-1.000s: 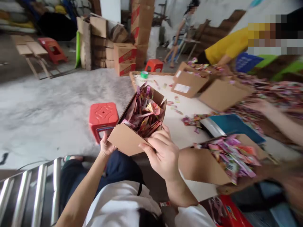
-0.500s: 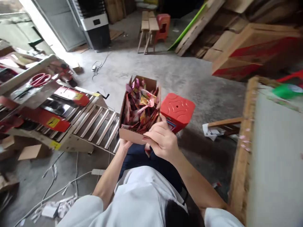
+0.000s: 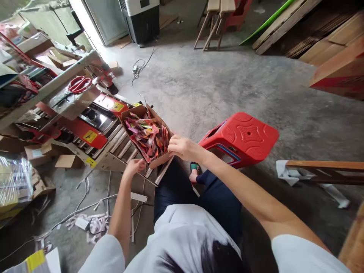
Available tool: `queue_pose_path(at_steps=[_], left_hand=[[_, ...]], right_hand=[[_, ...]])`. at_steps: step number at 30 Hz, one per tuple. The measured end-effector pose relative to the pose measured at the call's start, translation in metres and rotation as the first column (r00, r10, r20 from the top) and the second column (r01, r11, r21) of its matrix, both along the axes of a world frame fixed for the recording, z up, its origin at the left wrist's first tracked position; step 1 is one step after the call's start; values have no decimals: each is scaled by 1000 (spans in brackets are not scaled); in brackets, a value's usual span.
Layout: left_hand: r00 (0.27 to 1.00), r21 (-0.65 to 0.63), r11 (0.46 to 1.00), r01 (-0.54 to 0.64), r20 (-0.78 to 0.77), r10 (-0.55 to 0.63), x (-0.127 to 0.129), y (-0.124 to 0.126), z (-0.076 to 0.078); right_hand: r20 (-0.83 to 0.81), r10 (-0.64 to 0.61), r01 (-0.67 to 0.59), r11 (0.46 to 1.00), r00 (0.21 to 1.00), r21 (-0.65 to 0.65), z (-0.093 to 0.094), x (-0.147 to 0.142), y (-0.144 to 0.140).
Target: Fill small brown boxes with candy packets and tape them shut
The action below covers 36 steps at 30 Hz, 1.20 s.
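1. The right hand (image 3: pixel 183 148) grips the near right rim of an open cardboard box (image 3: pixel 159 159), fingers curled over the edge and closed on the cardboard.
2. The left hand (image 3: pixel 134 167) is under the box's near left corner, fingers bent up against the underside; how firmly it clasps there cannot be told, since the box hides the fingertips.
3. The box is tilted toward the left, its flaps standing open, and it is packed to the rim with colourful sachets (image 3: pixel 146 134).
4. The far bottom of the box sits over the near end of a roller conveyor (image 3: pixel 119 142); whether it touches the rollers cannot be told.
5. The conveyor leads left into a machine with red guards (image 3: pixel 85 131), and red scissors (image 3: pixel 79 84) lie on its top plate.
6. Just right of the box a red plastic stool (image 3: pixel 244 136) lies tipped on the concrete floor (image 3: pixel 204 83), close to the right forearm.
7. Beyond the box the floor is open up to a wooden bench (image 3: pixel 216 15).
8. Below the left arm, cables and paper scraps (image 3: pixel 91 223) litter the floor.
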State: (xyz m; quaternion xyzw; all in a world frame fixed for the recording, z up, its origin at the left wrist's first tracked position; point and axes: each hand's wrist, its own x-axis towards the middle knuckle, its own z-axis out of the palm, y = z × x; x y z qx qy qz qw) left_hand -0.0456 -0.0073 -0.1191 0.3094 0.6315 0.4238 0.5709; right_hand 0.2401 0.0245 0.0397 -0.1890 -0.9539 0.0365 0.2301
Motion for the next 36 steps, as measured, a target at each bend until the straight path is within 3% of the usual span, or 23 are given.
queue_pose_path(at_steps=[1,3,5,6,9,12,16,21,23,26,29,31,36], left_hand=[[999,53,998,-29,-41,32,-14,4,8],[988,288,954,-81,-103,115,-42,20,30],[978,570,821,-10,-166,128,-63,44,60],[976,664,744,74,-200,81,-71,58,75],[940,730,595,336,-299,-164,-79,97,117],[898,696,567,440,-338,-281,-77,114,141],[908,687,594,419,-318,-273,-79,110,144],[883,658,589,470,-369,-292,-80,107,146],[828,625,543,560,-453,-331,-76,112,154],[684,516,453,727,-603,-411,-69,123,170],[533,378,388,841,-705,-468,-57,135,180],[519,339,417,843,-719,-463,-47,141,177],[591,324,582,746,-724,-355,-28,149,157]], right_hand=[[-17,-52,52,999,999,12,2,-1,-7],[-83,-190,191,982,978,7,7,-9,-27],[-112,-315,312,949,943,-36,13,-29,-46],[-94,-356,351,934,930,-60,16,-42,-52],[8,-453,451,886,892,-109,22,-85,-47],[78,-549,554,819,832,-151,24,-116,-14],[152,-517,538,815,843,-215,14,-127,19],[250,-465,515,835,849,-195,-7,-126,21],[283,-484,541,822,828,-178,-14,-128,19],[329,-517,586,794,790,-160,-22,-131,17],[289,-487,549,811,824,-200,-26,-128,20],[203,-461,501,827,864,-255,-27,-121,25],[-117,-435,344,825,893,-448,-19,-105,29]])
